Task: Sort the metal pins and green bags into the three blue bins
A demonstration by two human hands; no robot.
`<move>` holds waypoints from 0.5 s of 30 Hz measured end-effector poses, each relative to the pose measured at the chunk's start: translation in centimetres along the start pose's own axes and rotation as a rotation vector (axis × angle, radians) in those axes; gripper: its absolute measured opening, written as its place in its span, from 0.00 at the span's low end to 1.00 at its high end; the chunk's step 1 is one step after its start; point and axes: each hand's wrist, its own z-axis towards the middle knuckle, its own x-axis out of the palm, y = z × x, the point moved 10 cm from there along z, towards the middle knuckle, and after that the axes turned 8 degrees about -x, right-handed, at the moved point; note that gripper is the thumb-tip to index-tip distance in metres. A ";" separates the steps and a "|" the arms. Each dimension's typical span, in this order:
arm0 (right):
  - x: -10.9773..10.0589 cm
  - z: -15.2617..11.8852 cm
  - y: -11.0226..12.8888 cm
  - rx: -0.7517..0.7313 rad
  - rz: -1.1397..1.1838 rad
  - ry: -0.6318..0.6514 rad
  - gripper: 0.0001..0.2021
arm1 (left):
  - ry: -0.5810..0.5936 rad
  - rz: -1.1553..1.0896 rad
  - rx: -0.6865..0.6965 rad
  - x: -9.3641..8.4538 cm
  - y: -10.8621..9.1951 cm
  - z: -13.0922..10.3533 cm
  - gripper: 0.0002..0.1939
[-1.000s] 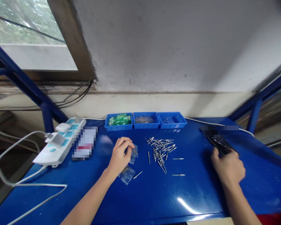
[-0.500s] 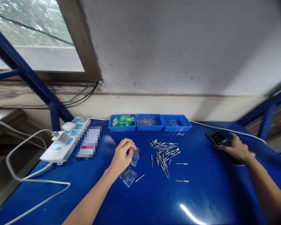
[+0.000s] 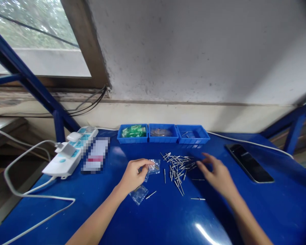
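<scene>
My left hand [image 3: 135, 174] is closed, thumb and forefinger pinching a small clear plastic bag [image 3: 156, 166] with small metal pieces inside. Beneath and in front of that hand, another clear bag [image 3: 139, 195] lies on the blue table, partly covered. A single blind rivet [image 3: 151, 194] is beside it. My right hand [image 3: 215, 173] hovers at the right edge of a loose pile of silver blind rivets [image 3: 178, 166], its fingers apart and nothing seen in them. Two more rivets lie right of the pile, one of them [image 3: 198, 199] closer to me.
Three blue bins stand along the wall: one with green packets [image 3: 134, 131], one with brownish contents [image 3: 161, 132], one with a few rivets [image 3: 192, 132]. A black phone [image 3: 250, 163] lies right. Leftward are a blurred-out phone-like item [image 3: 95, 156] and a white power strip [image 3: 63, 165] with cables.
My right hand has left the black phone and moved left to the rivet pile. In my left hand, the small bag has swung up and to the right.
</scene>
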 end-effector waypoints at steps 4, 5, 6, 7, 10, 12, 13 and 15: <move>8.1 -2.9 9.5 0.091 0.721 0.321 0.21 | 0.035 0.012 0.206 0.7 -3.0 -1.1 0.16; 9.3 -3.3 10.7 0.157 0.862 0.368 0.18 | 0.035 0.044 0.264 0.9 -3.7 -1.4 0.17; 10.2 -3.6 11.7 0.212 0.989 0.397 0.16 | 0.042 0.086 0.318 1.1 -4.4 -1.8 0.18; 10.7 -3.7 12.2 0.249 1.087 0.402 0.15 | 0.056 0.132 0.363 1.4 -4.9 -2.2 0.19; 10.1 -2.9 12.7 0.180 1.141 0.293 0.12 | 0.111 0.262 0.410 2.5 -5.5 -2.8 0.19; 8.7 -1.9 12.5 0.088 1.066 0.197 0.08 | 0.116 0.321 0.397 2.7 -5.5 -2.7 0.18; 7.6 -1.1 12.5 0.027 0.995 0.129 0.07 | 0.103 0.344 0.377 2.5 -5.3 -2.6 0.18; 4.6 1.1 12.9 -0.134 0.777 -0.060 0.04 | 0.074 0.394 0.305 1.8 -4.3 -2.0 0.18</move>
